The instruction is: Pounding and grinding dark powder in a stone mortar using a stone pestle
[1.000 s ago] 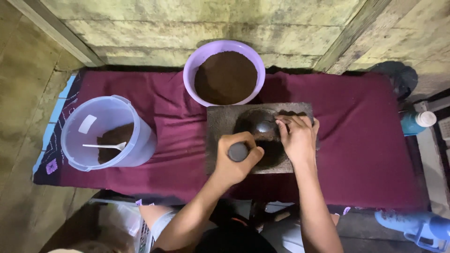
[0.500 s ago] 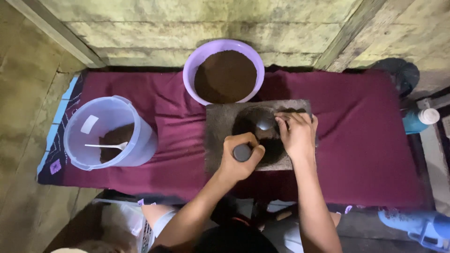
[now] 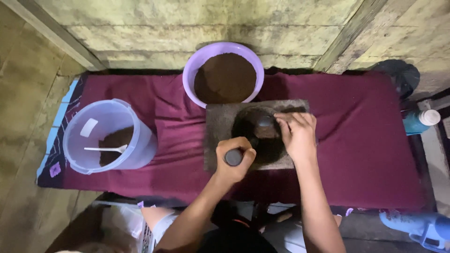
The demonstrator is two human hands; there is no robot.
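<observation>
Bucket (image 3: 108,136) with a spoon (image 3: 105,149) waits at left on the cloth (image 3: 365,140). Left hand (image 3: 234,159) is fisted on the pestle (image 3: 233,157); right hand (image 3: 297,135) rests, fingers loosely bent, steadying the mortar (image 3: 255,136) at centre. Bowl (image 3: 225,75) sits behind.
</observation>
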